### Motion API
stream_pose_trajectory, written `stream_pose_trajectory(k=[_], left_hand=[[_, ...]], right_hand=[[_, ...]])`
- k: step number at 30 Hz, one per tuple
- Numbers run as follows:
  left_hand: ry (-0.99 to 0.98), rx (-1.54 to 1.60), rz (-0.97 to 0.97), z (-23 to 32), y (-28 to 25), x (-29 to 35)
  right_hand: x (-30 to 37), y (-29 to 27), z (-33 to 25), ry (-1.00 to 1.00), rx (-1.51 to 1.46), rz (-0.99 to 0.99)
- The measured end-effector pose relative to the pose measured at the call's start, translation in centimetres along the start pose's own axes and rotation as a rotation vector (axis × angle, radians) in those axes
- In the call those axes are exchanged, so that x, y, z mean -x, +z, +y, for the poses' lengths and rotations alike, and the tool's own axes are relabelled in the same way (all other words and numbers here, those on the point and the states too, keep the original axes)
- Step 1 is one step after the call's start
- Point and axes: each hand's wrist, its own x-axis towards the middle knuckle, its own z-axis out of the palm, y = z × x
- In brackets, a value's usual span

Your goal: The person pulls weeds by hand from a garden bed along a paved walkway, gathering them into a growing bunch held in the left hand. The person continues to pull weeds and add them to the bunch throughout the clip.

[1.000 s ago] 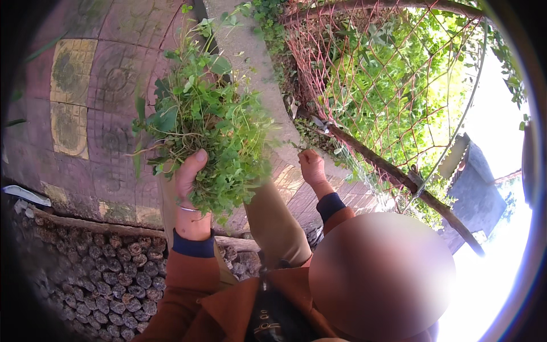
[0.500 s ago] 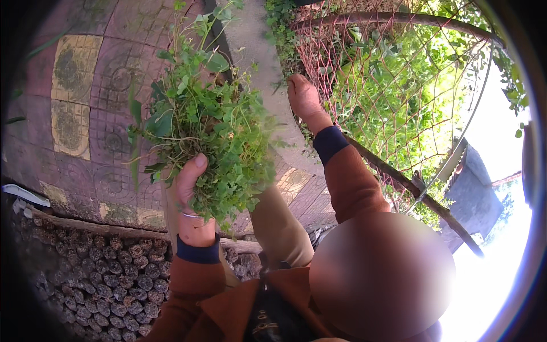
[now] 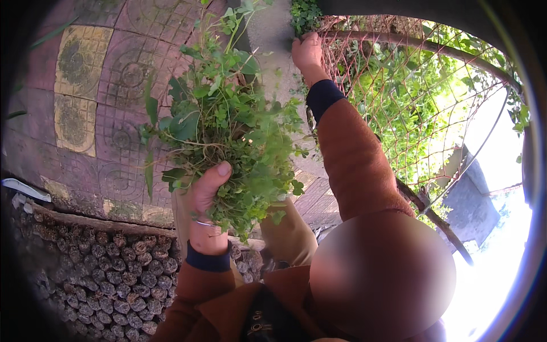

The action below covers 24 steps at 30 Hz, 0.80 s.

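- Greens (image 3: 233, 122) at 11 o'clock, bunched in the left hand (image 3: 206, 189); their bulk could spill loose stems.
- Right hand (image 3: 307, 52) at 12 o'clock, by low plants (image 3: 306, 16), its grip hidden from view.

No text, label, brand, number or sign can be read anywhere in the frame, from its left side across to the bright right edge.

two bare hands (image 3: 206, 189), one bunch of greens (image 3: 242, 122), one bracelet (image 3: 206, 223), two navy cuffs (image 3: 325, 99), two trouser legs (image 3: 289, 235)
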Motion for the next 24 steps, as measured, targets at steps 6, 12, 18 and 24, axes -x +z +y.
stream_pose_trajectory(k=[6, 12, 18, 24], left_hand=[[0.017, 0.044, -0.031, 0.3, 0.6, -0.1], [0.038, 0.061, 0.000, 0.0, 1.4, 0.0], [0.048, 0.071, -0.054, 0.3, 2.4, 0.0], [0.017, 0.028, -0.037, 0.5, 2.1, 0.2]], right_hand=[[-2.5, -0.2, 0.8, 0.056, 0.155, -0.251], [-3.6, -2.8, -0.8, -0.038, 0.372, -0.432], [-4.5, -4.0, -2.5, -0.128, 0.476, -0.532], [-6.3, -2.6, 1.1, -0.311, 0.448, -0.413]])
